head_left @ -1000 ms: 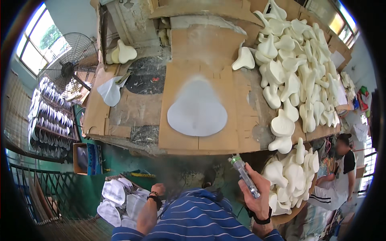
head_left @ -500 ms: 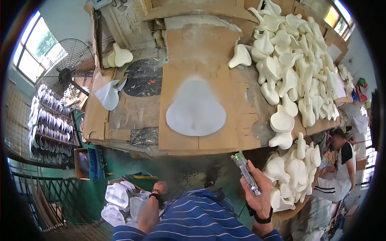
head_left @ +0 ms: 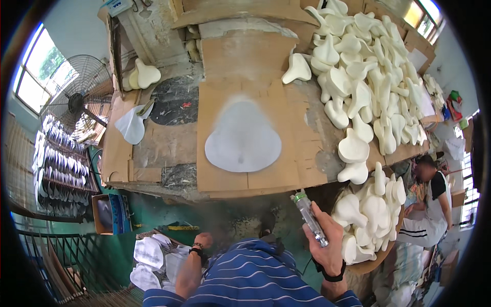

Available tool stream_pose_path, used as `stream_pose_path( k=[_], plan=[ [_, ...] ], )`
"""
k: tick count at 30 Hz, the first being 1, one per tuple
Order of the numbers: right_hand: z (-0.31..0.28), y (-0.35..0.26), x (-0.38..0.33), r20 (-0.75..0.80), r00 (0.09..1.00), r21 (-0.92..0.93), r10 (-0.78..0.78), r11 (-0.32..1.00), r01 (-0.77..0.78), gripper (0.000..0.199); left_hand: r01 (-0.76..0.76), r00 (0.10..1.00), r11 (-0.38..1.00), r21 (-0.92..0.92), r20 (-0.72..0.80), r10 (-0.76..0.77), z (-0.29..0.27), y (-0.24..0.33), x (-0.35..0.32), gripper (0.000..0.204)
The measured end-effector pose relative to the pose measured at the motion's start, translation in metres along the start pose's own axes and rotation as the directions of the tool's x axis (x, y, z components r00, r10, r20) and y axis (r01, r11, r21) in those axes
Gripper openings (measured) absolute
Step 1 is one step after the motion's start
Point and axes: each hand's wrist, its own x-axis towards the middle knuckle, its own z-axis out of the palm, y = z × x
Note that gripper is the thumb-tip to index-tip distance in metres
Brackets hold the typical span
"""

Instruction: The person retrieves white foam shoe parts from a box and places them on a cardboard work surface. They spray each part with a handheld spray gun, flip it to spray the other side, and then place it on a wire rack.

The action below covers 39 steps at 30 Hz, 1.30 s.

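Note:
In my right hand point(head_left: 328, 238), fingers wrapped round it, is a slim grey metallic spray gun point(head_left: 310, 220) with a green ring near its tip. It points up toward the front edge of the bench. A rounded triangular pale grey-white sheet point(head_left: 243, 140) lies flat on the cardboard point(head_left: 284, 171) beyond, with whitish haze around its upper edge. My left hand point(head_left: 203, 240), curled closed, hangs low beside a stack of white shaped pieces point(head_left: 148, 253). Nothing shows sticking out of its fingers.
Cream foam saddle-shaped pieces point(head_left: 353, 92) heap up on the bench's right, with more in a bin point(head_left: 376, 263) below. Another pale sheet point(head_left: 133, 125) and foam pieces point(head_left: 144, 74) lie left. A fan point(head_left: 76, 100), loaded rack point(head_left: 61, 169) and box point(head_left: 110, 212) stand left; a person point(head_left: 432, 197) sits right.
The view has turned slightly, so the bench and its contents appear a little farther left. Both hands keep nearly the same pose, and the spray gun stays in my right hand.

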Motion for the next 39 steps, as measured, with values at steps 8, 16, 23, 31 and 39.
stream_pose_path(
  k=[8,16,23,31,39],
  plan=[
    [-0.019,0.004,-0.021,0.018,0.993,-0.171,0.120,0.979,-0.115,0.054,-0.001,0.968,0.898,0.440,-0.224,0.111,0.040,0.026,-0.019,0.025],
    [-0.029,0.003,-0.031,0.136,0.991,-0.075,-0.014,0.997,0.025,0.067,-0.085,0.961,0.802,0.591,-0.163,0.222,0.013,0.000,0.033,0.024],
    [-0.026,0.002,-0.034,0.158,0.987,-0.013,-0.007,1.000,0.009,0.072,-0.142,0.950,0.441,0.886,-0.004,0.313,0.000,-0.014,0.043,0.032],
    [-0.020,0.003,-0.038,0.083,0.996,-0.039,0.024,0.999,-0.021,0.065,-0.070,0.978,0.887,0.457,-0.142,0.150,0.023,-0.018,0.028,0.037],
    [-0.041,0.009,-0.059,0.131,0.988,-0.022,0.086,0.996,-0.084,0.054,-0.451,0.852,0.568,0.689,0.143,0.503,-0.020,-0.040,0.066,0.030]
  ],
)
